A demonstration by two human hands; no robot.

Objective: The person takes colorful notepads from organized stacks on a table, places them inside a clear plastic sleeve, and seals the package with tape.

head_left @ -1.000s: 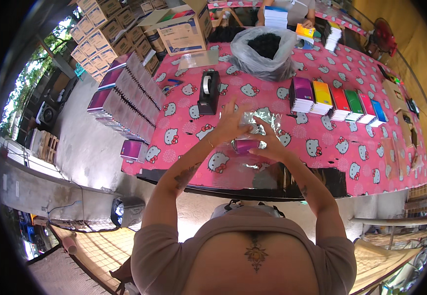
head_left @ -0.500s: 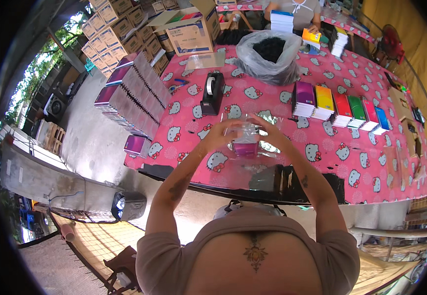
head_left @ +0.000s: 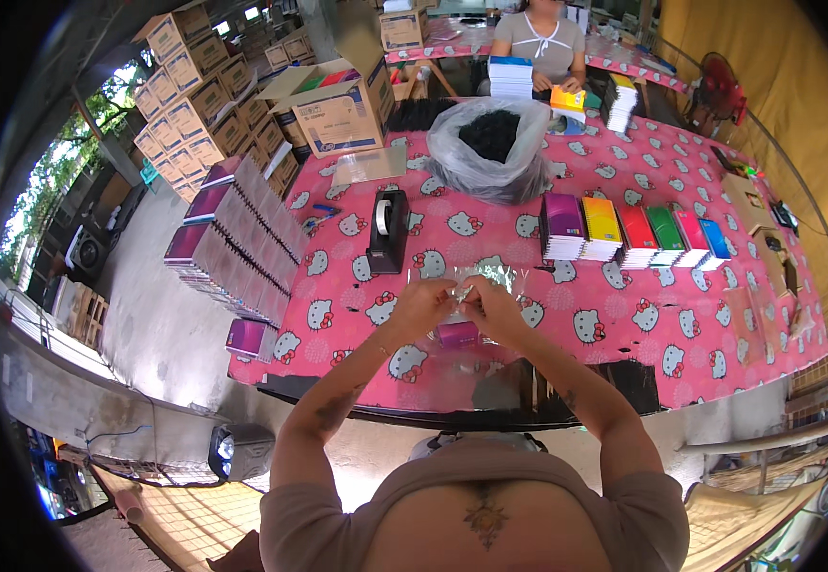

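A small stack with a purple cover (head_left: pixel 459 335), probably notebooks, lies on the table right in front of me. Clear plastic wrap (head_left: pixel 506 276) spreads around and behind it. Over the stack, my left hand (head_left: pixel 423 305) has its fingertips pinched on a bunched bit of the wrap. Close against it, my right hand (head_left: pixel 492 310) pinches the wrap too, finger and thumb together. Both hands partly hide the stack. Beyond them stands a black tape dispenser (head_left: pixel 388 232) with a roll in it.
Tall stacks of spiral notebooks (head_left: pixel 237 243) stand at the left edge, a purple notebook pile (head_left: pixel 251 339) nearer. Coloured notebook piles (head_left: pixel 562 227) line up at right. Behind are a plastic bag of black coils (head_left: pixel 490 176), an open carton (head_left: pixel 342 119) and a seated co-worker (head_left: pixel 538 38).
My hands have come closer together, from cupped around the wrapped stack to pinching the plastic above it. The whole view has tilted up slightly, showing more of the co-worker.
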